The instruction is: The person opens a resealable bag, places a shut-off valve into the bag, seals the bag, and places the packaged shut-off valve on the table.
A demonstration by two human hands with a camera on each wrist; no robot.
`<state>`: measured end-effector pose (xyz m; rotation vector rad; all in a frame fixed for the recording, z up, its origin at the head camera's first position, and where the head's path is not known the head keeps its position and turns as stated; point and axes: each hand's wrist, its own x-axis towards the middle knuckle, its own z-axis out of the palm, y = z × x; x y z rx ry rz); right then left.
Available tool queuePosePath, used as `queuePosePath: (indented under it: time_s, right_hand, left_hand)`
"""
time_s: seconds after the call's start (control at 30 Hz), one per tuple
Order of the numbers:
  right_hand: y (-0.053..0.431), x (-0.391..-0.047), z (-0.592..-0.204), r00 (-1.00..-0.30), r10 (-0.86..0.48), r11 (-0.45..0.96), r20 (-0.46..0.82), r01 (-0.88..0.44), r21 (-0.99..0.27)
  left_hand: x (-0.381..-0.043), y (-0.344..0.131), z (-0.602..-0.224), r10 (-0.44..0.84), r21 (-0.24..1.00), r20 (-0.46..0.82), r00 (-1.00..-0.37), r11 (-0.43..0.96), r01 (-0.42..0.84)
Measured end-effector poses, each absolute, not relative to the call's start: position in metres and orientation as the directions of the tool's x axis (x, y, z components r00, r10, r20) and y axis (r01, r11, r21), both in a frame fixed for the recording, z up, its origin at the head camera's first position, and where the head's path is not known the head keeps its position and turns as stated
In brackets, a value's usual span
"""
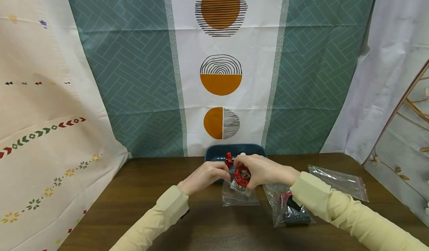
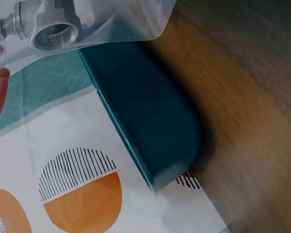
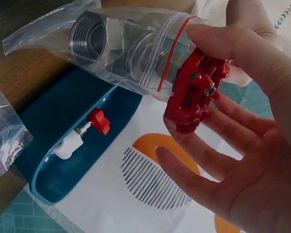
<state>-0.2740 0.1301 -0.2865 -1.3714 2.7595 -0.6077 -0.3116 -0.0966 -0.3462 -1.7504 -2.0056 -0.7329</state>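
A metal valve (image 3: 94, 39) with a red handwheel (image 3: 196, 92) sits mostly inside a clear zip bag (image 1: 239, 199), its wheel sticking out past the red-striped mouth. My right hand (image 1: 264, 171) grips the wheel, thumb on top near the bag's mouth and fingers curving below. From the other side my left hand (image 1: 207, 176) pinches the bag by its mouth, partly hidden behind the wheel in the right wrist view. The valve's threaded opening (image 2: 56, 34) shows through the plastic in the left wrist view. Both hands are raised in front of a dark blue bin (image 2: 140, 107).
Inside the bin lies a small white valve (image 3: 70, 144) with a red handle (image 3: 99, 121). A bag holding a dark item (image 1: 296, 215) lies on the wooden table (image 1: 140, 191), below my right forearm. Farther right is a flat clear bag (image 1: 338, 182). Printed cloth hangs behind.
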Motion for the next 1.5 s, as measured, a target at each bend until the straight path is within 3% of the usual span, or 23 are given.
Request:
queuePosePath:
  time_s: [0.3,0.8,1.27,1.5]
  right_hand:
    - [0.13,-0.277,-0.295,-0.602,-0.793,0.531,0.093,-0.758,-0.379]
    - [0.131,-0.283,-0.32,-0.586,-0.81,0.526,0.026,-0.744,-0.413]
    - [0.141,-0.279,-0.334,-0.714,-0.696,0.622,0.074,-0.652,-0.433]
    - [0.153,-0.282,-0.337,-0.776,-0.626,0.633,-0.075,-0.45,-0.63]
  left_hand:
    - [-0.315,-0.094,-0.355,0.771,0.244,0.601,-0.209,0.072,0.967]
    - [-0.316,-0.091,-0.372,0.779,0.293,0.578,-0.243,0.08,0.953]
    - [-0.312,-0.087,-0.37,0.785,0.303,0.56,-0.265,0.104,0.947]
    - [-0.311,-0.086,-0.37,0.79,0.326,0.541,-0.288,0.119,0.938]
